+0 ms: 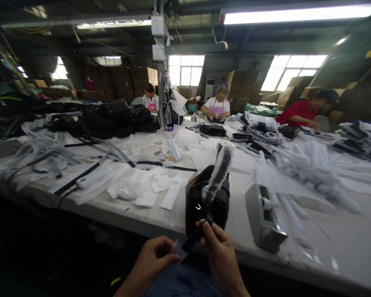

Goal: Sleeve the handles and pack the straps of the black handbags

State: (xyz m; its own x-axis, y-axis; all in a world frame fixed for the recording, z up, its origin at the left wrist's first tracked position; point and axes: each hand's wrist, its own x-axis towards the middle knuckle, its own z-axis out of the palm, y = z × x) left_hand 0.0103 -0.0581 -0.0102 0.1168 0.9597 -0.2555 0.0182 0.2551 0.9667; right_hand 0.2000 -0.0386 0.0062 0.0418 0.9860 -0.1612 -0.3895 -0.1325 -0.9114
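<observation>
A black handbag (191, 214) stands at the table's front edge, a gold-coloured ring showing on its side. Clear plastic wraps its raised handle (219, 173). Just in front of the bag, my right hand (218, 251) pinches a black strap (193, 239) between thumb and fingers. My left hand (156, 258) is closed on a piece of clear plastic film (177, 249) by the strap's lower end. Whether the film goes around the strap or only touches it, I cannot tell. A grey tape dispenser (259, 222) sits to the right of the bag.
White sheets (139, 187) and black straps (167, 166) litter the table (111, 214). Black bags (117, 119) are heaped at the back left. Rolled white wrapping (315, 165) lies at right. Several co-workers, one in red (299, 111), work across the table. A post (160, 74) rises behind it.
</observation>
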